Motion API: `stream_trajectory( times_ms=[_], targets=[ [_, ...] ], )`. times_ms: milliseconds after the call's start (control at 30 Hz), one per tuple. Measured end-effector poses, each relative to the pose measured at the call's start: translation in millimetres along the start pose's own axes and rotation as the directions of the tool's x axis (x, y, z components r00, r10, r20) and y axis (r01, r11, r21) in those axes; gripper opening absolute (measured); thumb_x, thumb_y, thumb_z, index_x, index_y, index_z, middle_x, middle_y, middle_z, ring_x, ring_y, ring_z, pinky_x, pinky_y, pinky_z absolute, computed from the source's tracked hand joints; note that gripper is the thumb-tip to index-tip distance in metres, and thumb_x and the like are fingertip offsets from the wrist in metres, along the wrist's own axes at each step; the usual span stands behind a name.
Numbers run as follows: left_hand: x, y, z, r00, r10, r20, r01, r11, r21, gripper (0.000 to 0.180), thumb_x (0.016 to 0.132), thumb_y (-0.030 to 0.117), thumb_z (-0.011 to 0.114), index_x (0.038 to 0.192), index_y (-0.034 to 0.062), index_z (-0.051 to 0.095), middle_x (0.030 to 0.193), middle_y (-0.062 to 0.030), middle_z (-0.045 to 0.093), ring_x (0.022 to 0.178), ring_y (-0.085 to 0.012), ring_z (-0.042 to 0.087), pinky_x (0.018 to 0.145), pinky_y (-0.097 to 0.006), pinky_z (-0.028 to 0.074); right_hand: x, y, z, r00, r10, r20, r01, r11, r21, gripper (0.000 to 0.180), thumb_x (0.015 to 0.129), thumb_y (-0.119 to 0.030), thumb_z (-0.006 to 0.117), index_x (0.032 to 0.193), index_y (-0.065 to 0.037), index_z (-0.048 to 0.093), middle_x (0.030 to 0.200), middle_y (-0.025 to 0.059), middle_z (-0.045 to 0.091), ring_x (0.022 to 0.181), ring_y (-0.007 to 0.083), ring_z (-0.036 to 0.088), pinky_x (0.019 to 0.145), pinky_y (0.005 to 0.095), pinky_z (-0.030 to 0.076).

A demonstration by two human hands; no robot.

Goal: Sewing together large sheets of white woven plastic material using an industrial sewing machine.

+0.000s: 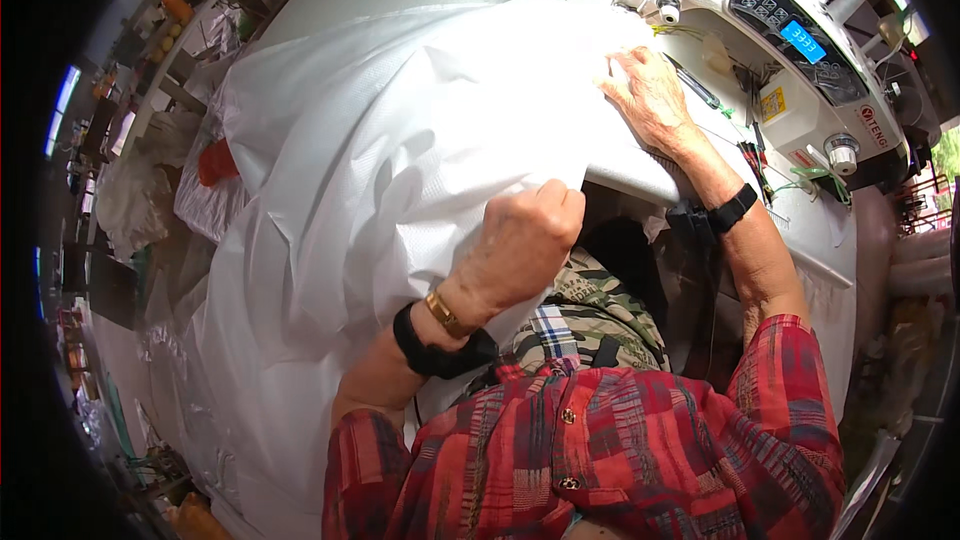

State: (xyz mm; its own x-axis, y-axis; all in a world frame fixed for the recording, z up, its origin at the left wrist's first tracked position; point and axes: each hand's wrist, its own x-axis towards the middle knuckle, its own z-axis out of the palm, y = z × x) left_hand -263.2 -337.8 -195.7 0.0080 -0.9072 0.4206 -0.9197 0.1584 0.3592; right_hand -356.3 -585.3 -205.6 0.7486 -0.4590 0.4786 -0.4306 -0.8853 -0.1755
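Note:
A large white woven-textured sheet (350,170) spreads over the sewing table and hangs down across my lap to the left. My left hand (525,240) is closed in a fist on the sheet's near edge, pulling it into folds. On the sheet's right edge, close to the needle area of a white sewing machine (830,130), lies my right hand (650,100), its fingers stretched out and pressing down on the cloth. Glare washes out the sheet around those fingertips. The machine's head stands just beyond them, its panel lit with a blue display (803,41).
Right of my right hand, a dark pen-like tool (695,85) and several small tools lie on the table (810,230). Thin yellow threads (680,32) trail near the machine head. Clear plastic bags (140,195) and an orange-red item (217,162) are at the left.

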Motion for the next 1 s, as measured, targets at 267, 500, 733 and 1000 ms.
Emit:
stream_trajectory(
  times_ms=[267,500,733,1000],
  targets=[
    [71,-14,2,0.99,0.124,0.065,-0.138,0.938,0.318,0.006,0.073,0.001,0.06,0.077,0.0007,0.065,0.077,-0.0162,0.065,0.07,-0.0289,0.069,0.062,-0.038,0.056,-1,-5,-5,1.0,0.023,-0.012,-0.022,0.997,0.077,0.039,0.083,-0.037,0.066,0.1,-0.001,0.068,0.108,0.0191,0.064,0.105,0.0349,0.057,0.093,0.0448,0.044],
    [130,-27,19,0.98,0.089,0.178,-0.146,0.93,0.338,0.011,0.071,-0.003,0.062,0.079,0.0008,0.068,0.074,-0.0183,0.067,0.075,-0.0321,0.07,0.066,-0.04,0.056,1,10,4,0.999,-0.05,-0.009,0.051,0.992,0.116,0.027,0.087,-0.023,0.058,0.1,-0.002,0.067,0.108,0.0161,0.064,0.107,0.0336,0.055,0.091,0.0452,0.043],
    [178,-56,50,0.976,0.184,-0.118,-0.143,0.947,0.287,0.018,0.08,0.006,0.059,0.092,0.0026,0.071,0.085,-0.0179,0.07,0.083,-0.0336,0.07,0.076,-0.043,0.055,2,20,20,0.998,0.045,-0.031,-0.039,0.983,0.177,0.021,0.086,-0.011,0.056,0.103,-0.002,0.064,0.111,0.0161,0.062,0.111,0.0343,0.054,0.095,0.0463,0.038],
    [104,-47,25,0.979,0.018,-0.202,-0.042,0.992,-0.115,0.031,0.093,0.011,0.056,0.122,0.0012,0.059,0.109,-0.0203,0.064,0.099,-0.0347,0.063,0.086,-0.04,0.051,0,15,13,0.999,0.048,-0.012,-0.046,0.983,0.175,0.026,0.089,-0.014,0.056,0.111,0.0,0.061,0.113,0.0183,0.062,0.112,0.0347,0.054,0.096,0.0467,0.039]
  ],
)
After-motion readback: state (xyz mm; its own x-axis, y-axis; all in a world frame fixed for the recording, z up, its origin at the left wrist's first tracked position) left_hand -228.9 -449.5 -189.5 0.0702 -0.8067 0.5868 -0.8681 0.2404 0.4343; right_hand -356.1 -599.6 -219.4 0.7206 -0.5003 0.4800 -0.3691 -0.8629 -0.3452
